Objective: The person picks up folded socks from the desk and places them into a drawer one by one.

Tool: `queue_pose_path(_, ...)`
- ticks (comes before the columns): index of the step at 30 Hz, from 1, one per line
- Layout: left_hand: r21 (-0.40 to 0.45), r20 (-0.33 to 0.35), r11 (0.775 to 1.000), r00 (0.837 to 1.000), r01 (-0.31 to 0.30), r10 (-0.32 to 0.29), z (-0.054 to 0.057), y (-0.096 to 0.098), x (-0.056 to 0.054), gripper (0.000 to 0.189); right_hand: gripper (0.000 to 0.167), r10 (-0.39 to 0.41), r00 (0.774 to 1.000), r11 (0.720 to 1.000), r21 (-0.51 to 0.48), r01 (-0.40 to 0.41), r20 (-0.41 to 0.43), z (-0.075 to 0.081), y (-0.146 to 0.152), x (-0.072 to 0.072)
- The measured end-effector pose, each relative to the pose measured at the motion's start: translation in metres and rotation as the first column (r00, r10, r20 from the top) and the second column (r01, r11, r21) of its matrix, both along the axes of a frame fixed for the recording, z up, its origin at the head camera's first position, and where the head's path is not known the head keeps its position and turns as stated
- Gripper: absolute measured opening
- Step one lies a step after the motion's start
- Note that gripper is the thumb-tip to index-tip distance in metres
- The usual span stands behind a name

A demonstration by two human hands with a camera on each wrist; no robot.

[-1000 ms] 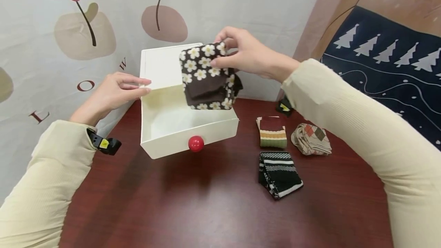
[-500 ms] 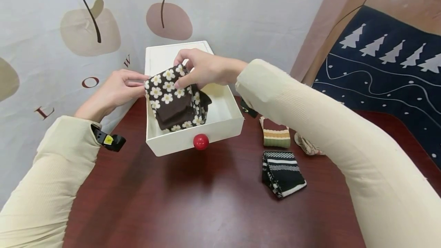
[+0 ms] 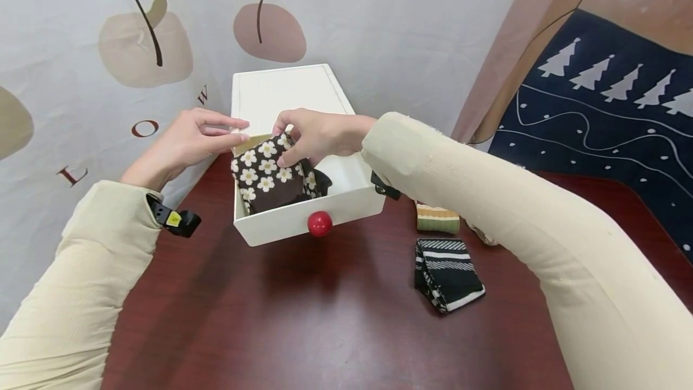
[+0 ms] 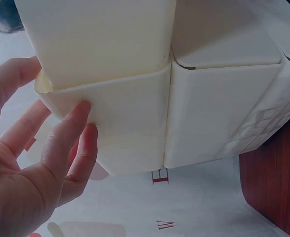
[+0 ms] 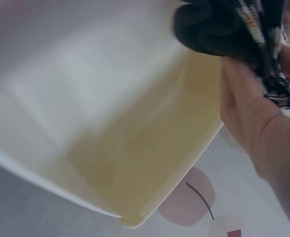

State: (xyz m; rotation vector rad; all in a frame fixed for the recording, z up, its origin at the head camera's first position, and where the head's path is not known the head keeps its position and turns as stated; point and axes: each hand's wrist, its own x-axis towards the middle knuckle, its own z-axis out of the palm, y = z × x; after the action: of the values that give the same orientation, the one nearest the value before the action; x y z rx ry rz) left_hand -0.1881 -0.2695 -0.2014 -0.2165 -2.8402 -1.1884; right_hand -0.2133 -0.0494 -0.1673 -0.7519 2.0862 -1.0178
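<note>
Reaching in over the drawer's right edge, the right hand pinches the folded floral cloth inside, near the front left corner. The left hand pinches the casing's left edge. Since half a second ago, the cloth has sunk behind the front wall.

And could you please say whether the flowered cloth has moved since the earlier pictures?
Yes: judged against the red knob, the flowered cloth moved left and down.

matt floral cloth, smooth plastic drawer
</note>
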Motion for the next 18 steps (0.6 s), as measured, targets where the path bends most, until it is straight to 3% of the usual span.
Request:
queue_pose_path(7,0.005,-0.002,1.0,1.0,0.002,-0.002,-0.0013,0.0017,0.0011,0.048,0.036,-0.002,0.995,0.997,0.08,0.01,-0.104,-0.001,0.0022,0.0009)
queue_pose_path(18,0.005,-0.024,1.0,1.0,0.004,-0.004,-0.001,0.0039,0.0032,0.047,0.041,-0.087,0.989,0.996,0.003,0.088,-0.12,0.0018,0.0064,-0.0017)
